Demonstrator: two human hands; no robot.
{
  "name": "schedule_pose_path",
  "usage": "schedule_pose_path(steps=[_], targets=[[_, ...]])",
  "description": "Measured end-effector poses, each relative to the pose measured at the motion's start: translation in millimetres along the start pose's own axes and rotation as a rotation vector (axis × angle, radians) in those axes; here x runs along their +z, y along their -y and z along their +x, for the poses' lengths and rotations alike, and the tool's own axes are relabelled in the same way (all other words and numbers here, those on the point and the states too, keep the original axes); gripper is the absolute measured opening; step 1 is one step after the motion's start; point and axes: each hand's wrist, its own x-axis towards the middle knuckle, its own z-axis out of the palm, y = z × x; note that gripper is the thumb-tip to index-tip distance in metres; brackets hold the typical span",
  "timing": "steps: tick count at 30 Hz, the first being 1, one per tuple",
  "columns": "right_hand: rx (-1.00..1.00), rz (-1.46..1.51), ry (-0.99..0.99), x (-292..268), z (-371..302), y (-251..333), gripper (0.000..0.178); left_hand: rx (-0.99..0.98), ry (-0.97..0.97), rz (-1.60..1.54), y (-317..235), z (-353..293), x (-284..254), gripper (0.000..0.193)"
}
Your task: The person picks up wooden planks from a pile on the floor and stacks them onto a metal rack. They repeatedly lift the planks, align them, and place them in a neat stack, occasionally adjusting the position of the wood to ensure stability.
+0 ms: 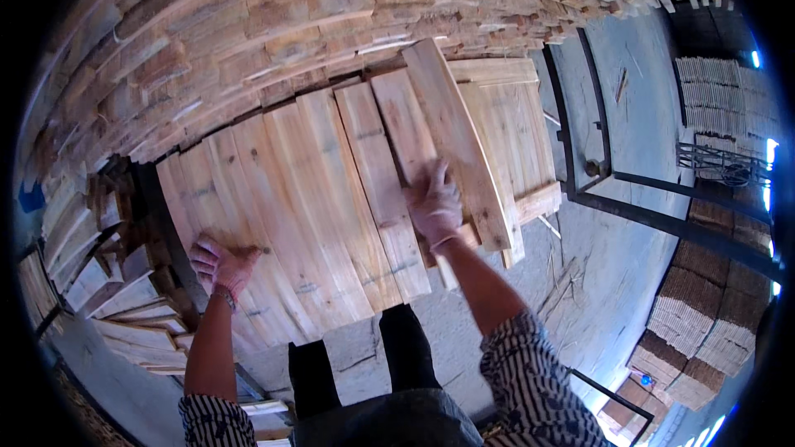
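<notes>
A row of pale wooden boards (290, 190) lies side by side in front of me, forming a wide flat layer. My left hand (222, 265), in a thin light glove, rests on the boards at the left with its thumb stretched out to the right. My right hand (435, 207), gloved too, is closed over a shorter wooden board (403, 116); its palm hides the near part. Close to its right side, a longer board (455, 132) lies slantwise on top of others. More boards (515, 132) sit beyond it, with a crosspiece (538, 202) near their close end.
A tall stack of rough planks (290, 16) rises along the far side. Loose offcuts (124, 281) are heaped at the left. A dark metal frame (679, 219) stands at the right, with bundled slats (687, 314) behind it. Wood scraps (567, 281) litter the grey floor (530, 323).
</notes>
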Motion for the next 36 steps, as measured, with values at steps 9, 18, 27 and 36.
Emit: schedule_pose_path(steps=[9,18,27,36], targets=[[-0.191,-0.038,0.049,-73,1,-13,0.087,0.088,0.109,-0.094,21,12,8,0.143],[-0.164,-0.215,-0.229,-53,55,-56,0.083,0.172,0.193,-0.162,-7,-1,-2,0.105],[-0.239,-0.017,-0.038,-30,24,-58,0.075,0.109,-0.117,0.078,21,3,12,0.133],[-0.228,-0.064,-0.106,-71,60,-137,0.079,-0.026,-0.015,0.112,-12,-7,-8,0.135]])
